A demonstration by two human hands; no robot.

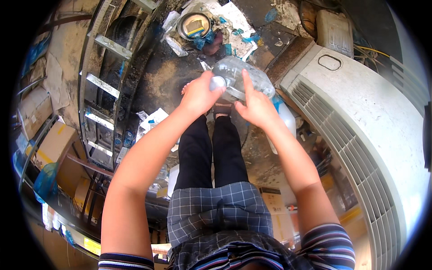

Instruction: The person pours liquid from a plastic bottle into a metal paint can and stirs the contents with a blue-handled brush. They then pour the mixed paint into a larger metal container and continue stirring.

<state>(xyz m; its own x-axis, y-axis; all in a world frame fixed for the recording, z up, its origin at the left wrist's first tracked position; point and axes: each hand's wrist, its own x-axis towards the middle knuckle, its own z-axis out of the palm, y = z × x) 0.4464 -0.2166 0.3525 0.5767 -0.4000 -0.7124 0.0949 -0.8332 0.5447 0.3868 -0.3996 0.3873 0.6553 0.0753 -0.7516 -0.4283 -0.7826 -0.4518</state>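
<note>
A large clear plastic bottle (246, 77) is held out over the floor, tilted, with its white cap (218, 83) toward my left hand. My left hand (200, 94) is closed around the neck end, its thumb against the cap. On the near side of the bottle's body, my right hand (257, 105) grips with the index finger stretched along the plastic. The bottle hides part of the fingers of both hands. It looks see-through, and I cannot tell whether anything is inside.
A metal ladder (103, 83) stands at the left, near cardboard boxes (56, 141). Ahead, an open round tin (194, 25) with a brush sits among scraps of paper and blue plastic. A long white vented appliance (355, 92) flanks my right side, with a jerrycan (335, 33) beyond.
</note>
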